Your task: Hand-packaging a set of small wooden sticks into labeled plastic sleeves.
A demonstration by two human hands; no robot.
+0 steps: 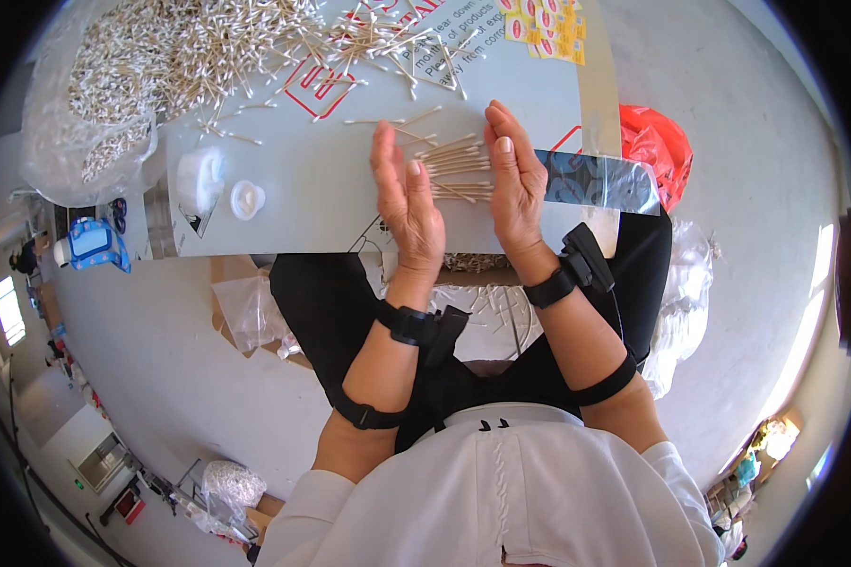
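Note:
A small row of cotton swabs point(459, 168) lies side by side on the grey printed board point(293, 213), between my two hands. My left hand point(410, 210) stands on edge at their left ends, its fingers stretched forward and its palm facing in. Facing it from the other side, my right hand point(517, 189) is also stretched out flat at the right ends. Palms and swab ends look close together; whether both palms touch them I cannot tell. A couple of swabs at the far end of the row lie askew.
A big heap of loose cotton swabs point(194, 52) spills from a clear plastic bag point(43, 142) at the far left. Yellow-and-white packets point(545, 28) lie far right. A small round white container point(248, 199) sits left of my hands. Dark printed film point(591, 180) and a red bag point(651, 146) are at the right.

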